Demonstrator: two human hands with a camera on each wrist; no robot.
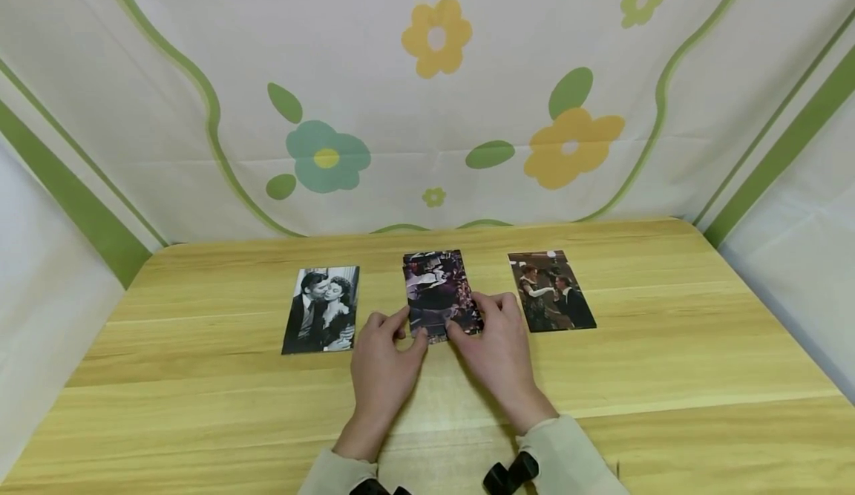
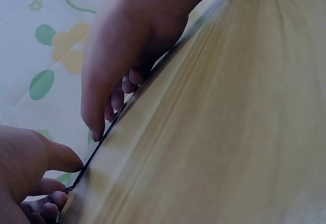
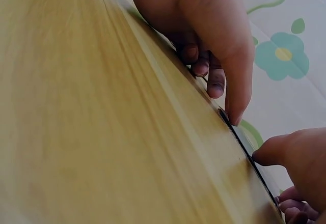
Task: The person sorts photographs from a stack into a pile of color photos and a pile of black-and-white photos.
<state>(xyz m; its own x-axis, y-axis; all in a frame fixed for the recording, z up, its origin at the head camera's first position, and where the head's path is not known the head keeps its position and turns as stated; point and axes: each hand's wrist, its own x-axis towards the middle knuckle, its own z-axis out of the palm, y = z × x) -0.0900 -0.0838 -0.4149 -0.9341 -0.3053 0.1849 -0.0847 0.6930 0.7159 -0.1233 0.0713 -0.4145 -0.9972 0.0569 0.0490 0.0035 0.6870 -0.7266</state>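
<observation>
A small pile of photo cards [image 1: 437, 283] lies flat on the wooden table, the top one dark and purplish, with offset edges showing beneath it. My left hand [image 1: 386, 367] holds the pile at its left side and near edge, thumb on the near edge. On the opposite side, my right hand [image 1: 502, 355] grips the right side, its thumb also at the near edge. The left wrist view shows the pile edge-on as a thin dark line, both thumbs touching it. A black-and-white photo card [image 1: 322, 309] lies left of the pile, and a color photo card [image 1: 553, 292] lies right.
The wooden table [image 1: 668, 376] runs back to a white cloth [image 1: 374, 57] printed with flowers and green lines, which also rises at both sides. Black straps [image 1: 510, 473] sit at the wrists over light sleeves [image 1: 568, 454].
</observation>
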